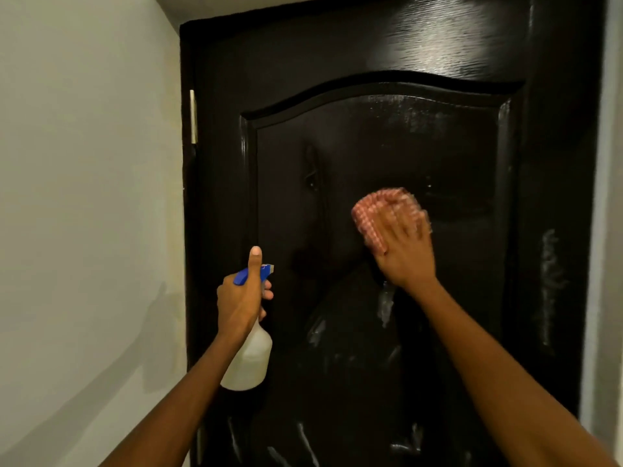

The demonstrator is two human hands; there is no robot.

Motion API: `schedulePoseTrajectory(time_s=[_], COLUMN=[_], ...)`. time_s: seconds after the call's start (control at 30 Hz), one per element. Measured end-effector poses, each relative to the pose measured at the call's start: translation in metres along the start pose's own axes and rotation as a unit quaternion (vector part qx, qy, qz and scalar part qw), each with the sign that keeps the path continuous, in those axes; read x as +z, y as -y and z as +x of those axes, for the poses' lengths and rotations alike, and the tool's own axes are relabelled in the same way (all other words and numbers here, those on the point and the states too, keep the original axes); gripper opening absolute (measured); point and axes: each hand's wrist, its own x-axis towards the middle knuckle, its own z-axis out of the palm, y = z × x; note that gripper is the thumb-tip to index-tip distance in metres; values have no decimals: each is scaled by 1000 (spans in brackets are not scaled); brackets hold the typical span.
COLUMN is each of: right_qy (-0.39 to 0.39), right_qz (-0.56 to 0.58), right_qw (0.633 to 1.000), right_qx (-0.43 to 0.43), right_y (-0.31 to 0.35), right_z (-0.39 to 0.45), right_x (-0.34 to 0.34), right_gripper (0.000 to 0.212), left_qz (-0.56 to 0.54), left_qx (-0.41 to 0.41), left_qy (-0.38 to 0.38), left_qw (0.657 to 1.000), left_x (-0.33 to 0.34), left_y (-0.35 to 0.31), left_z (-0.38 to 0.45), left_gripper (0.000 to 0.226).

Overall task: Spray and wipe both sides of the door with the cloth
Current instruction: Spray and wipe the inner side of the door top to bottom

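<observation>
A glossy black door (387,146) with an arched raised panel fills the view ahead. My right hand (403,251) presses a red-and-white checked cloth (371,214) flat against the middle of the panel; hand and cloth are motion-blurred. My left hand (241,298) grips a white spray bottle (249,358) by its neck, with the blue trigger head (254,273) pointing at the door and my thumb raised. Wet streaks and foam marks show on the lower panel and along the right stile.
A pale wall (84,197) runs close along the left. A brass hinge (193,116) sits on the door's left edge. A light door frame or wall (606,230) borders the right side.
</observation>
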Motion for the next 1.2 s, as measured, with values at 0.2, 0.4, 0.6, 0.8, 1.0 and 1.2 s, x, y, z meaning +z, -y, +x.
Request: schedulePoseTrajectory(time_s=[0.2,0.4,0.6,0.8,1.0,1.2], right_qy=[-42,41,97,15,32,116], right_qz=[-12,-22,-74,-35,-35,-128], right_qw=[980,982,961,989,999,934], right_qx=[193,-185,-249,142,-10,-312], right_y=[-67,-19,-86,-185,-119,-135], right_z=[20,-8,-14,54,53,7], right_x=[-38,2,-18,-95,-57,-48], right_gripper=[66,69,66,72,65,63], left_qz=[-17,-25,-21,-37,-40,-42], left_qx=[6,40,81,92,87,84], left_qy=[34,53,65,90,95,101], left_qw=[999,997,994,991,991,990], left_x=[39,75,117,146,155,153], left_y=[-17,-42,-84,-116,-121,-119], left_z=[-20,-27,-32,-27,-26,-31], left_gripper=[79,77,78,80,79,79])
